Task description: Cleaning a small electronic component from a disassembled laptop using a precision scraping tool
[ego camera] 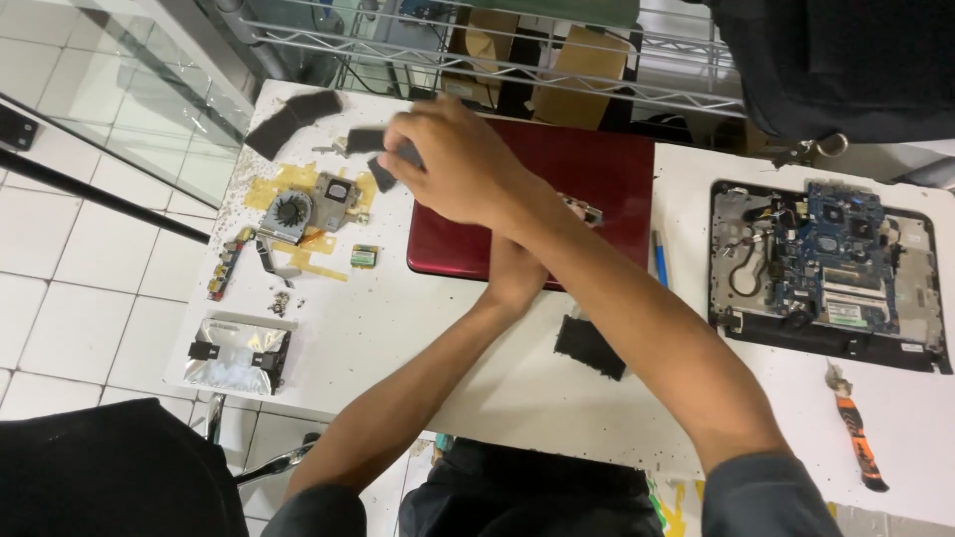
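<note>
On a white table (477, 388), the right hand (453, 164) pinches a dark foam strip (383, 171), while the left hand (515, 273), grip unclear, presses a red laptop lid (597, 174).

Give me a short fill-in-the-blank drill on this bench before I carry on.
1. The right hand reaches across the glossy ______ laptop lid and grips a small dark foam piece.
2. The left hand rests on that lid, crossed ______ the right forearm.
3. The blue circuit board sits in an open black laptop base at the ______ end of the white table.
4. The screwdriver near that base has an ______ and black handle.

Missing words: red; under; right; orange
</note>
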